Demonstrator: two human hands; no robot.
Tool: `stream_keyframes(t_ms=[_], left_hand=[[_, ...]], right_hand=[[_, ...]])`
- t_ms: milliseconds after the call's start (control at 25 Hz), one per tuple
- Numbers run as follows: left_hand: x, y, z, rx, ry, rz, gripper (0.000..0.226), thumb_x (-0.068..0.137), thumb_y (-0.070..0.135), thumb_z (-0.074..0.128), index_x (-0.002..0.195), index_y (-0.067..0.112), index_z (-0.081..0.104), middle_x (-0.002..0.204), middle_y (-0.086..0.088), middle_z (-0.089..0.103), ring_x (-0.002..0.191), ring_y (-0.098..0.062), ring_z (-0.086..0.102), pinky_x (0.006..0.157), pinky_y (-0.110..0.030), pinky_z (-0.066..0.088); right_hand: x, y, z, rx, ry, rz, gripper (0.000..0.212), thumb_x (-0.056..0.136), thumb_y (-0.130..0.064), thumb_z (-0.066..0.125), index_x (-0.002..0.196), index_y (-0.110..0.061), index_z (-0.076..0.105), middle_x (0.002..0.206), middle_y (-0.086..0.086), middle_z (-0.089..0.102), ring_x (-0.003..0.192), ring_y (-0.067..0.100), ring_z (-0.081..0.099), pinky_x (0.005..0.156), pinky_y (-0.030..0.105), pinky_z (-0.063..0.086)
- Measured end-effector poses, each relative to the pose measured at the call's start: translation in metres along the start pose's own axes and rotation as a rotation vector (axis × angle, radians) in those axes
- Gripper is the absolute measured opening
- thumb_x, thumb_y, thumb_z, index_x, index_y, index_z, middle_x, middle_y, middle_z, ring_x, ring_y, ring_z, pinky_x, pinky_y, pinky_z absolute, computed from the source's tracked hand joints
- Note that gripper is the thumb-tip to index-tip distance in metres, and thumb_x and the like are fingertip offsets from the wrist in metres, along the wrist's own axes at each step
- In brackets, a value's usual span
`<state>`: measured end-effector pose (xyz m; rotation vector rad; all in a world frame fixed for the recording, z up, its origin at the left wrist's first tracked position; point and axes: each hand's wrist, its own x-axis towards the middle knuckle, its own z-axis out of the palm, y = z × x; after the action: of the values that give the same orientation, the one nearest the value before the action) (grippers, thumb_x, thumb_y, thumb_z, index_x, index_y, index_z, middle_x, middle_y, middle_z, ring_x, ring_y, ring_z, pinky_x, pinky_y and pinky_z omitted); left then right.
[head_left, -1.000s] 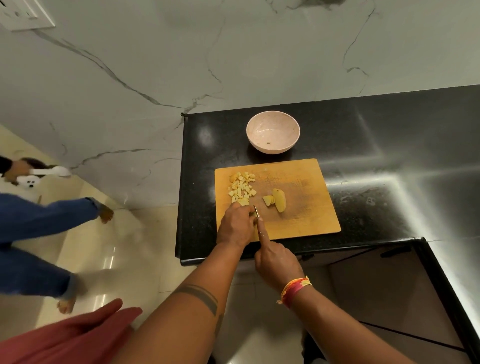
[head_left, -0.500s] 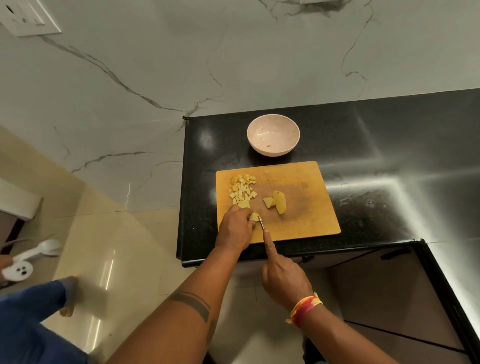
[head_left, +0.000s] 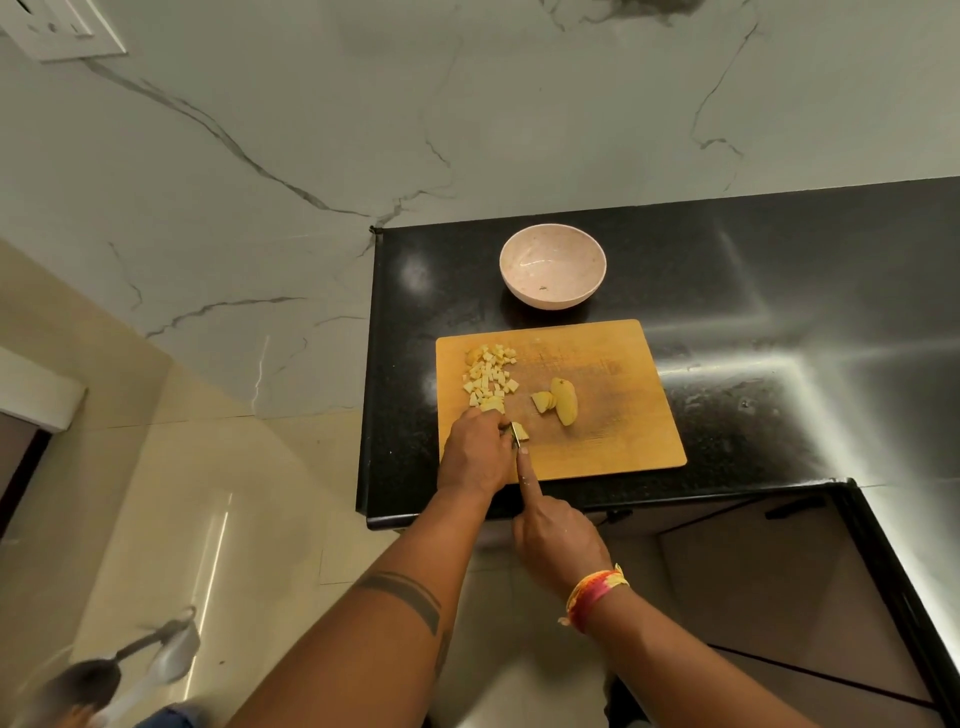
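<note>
A wooden cutting board (head_left: 613, 431) lies on the black counter. At its near left edge my left hand (head_left: 475, 452) holds down a small yellow piece (head_left: 521, 432), mostly hidden under the fingers. My right hand (head_left: 556, 540) grips a knife (head_left: 516, 435), index finger stretched along its spine, the blade set against that piece. A heap of small yellow cubes (head_left: 489, 378) sits just beyond my left hand. Two larger potato-like slices (head_left: 558, 401) lie mid-board.
A pale pink bowl (head_left: 552, 273) stands behind the board with only a speck inside. The counter (head_left: 779, 312) ends at a left edge near the board; marble wall behind. Another person with a white utensil (head_left: 166, 660) is at the lower left on the floor.
The knife has kept working on the piece under my left hand, my right hand shifting slightly back. The person on the floor has moved down toward the lower left corner.
</note>
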<state>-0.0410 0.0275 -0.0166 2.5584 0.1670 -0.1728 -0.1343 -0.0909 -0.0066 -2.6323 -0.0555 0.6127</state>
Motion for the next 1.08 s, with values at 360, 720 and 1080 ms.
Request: stream_keyframes(t_ms=[360,720,1080], left_hand=[[-0.018,-0.004,0.005,-0.122,0.023,0.007,0.030,0.094,0.025,0.070,0.123,0.020,0.063,0.117,0.006,0.055,0.099,-0.011,0.058,0.088,-0.032,0.055],[0.006,0.007,0.002,-0.003,0.027,-0.046,0.016,0.099,0.025,0.061,0.115,0.021,0.059,0.112,0.000,0.057,0.096,-0.017,0.057,0.082,-0.036,0.054],[-0.001,0.010,0.009,0.015,0.029,0.018,0.013,0.101,0.033,0.059,0.109,0.024,0.054,0.108,0.002,0.055,0.093,-0.016,0.056,0.077,-0.036,0.054]], right_hand=[[-0.022,0.023,0.004,0.140,0.040,0.066,0.086,0.098,-0.020,0.039,0.160,-0.035,-0.019,0.070,-0.003,0.060,0.057,0.017,0.056,0.051,0.033,0.040],[0.019,-0.004,-0.004,0.174,0.074,0.042,0.081,0.100,-0.021,0.039,0.161,-0.036,-0.012,0.073,0.001,0.058,0.060,0.019,0.054,0.055,0.037,0.043],[0.006,0.012,0.000,0.183,0.047,0.064,0.081,0.101,-0.023,0.039,0.161,-0.036,-0.015,0.074,0.000,0.060,0.060,0.017,0.055,0.054,0.035,0.043]])
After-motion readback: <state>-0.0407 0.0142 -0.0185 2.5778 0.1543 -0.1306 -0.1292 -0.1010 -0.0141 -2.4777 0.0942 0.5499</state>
